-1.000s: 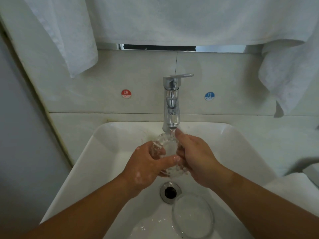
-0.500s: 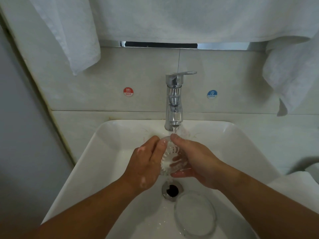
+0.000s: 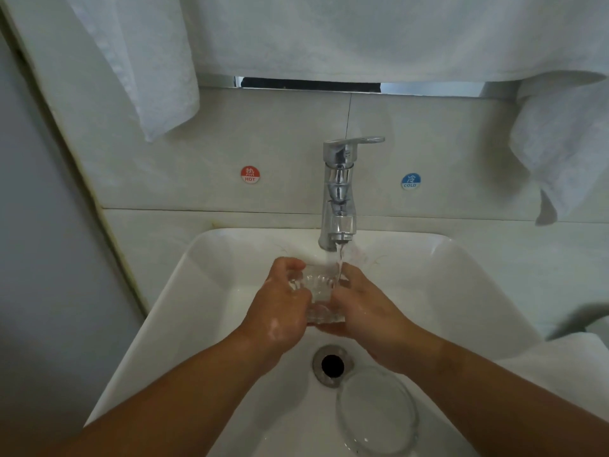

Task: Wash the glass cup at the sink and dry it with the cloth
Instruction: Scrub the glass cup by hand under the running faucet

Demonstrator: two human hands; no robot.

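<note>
Left of the tap point(image 3: 339, 192), a red hot sticker point(image 3: 250, 174) sits on the wall. Below the tap, over the sink point(image 3: 204, 291), the left hand point(image 3: 280, 308) has its grip curled round the left side of the glass cup point(image 3: 321, 291). The cup is right under the tap, between both hands, and water point(image 3: 339, 258) runs onto its right edge. It looks tipped, with its long way pointing up toward the tap, but the clear glass makes this hard to tell. The right hand point(image 3: 365, 308) has its grip round the cup's right side. White spots on the left hand look like soap, so the washing is likely not done. Far right of the tap, a white cloth point(image 3: 560, 364) lies on the desk. It is nearer the right hand, so that hand would probably reach for it.
</note>
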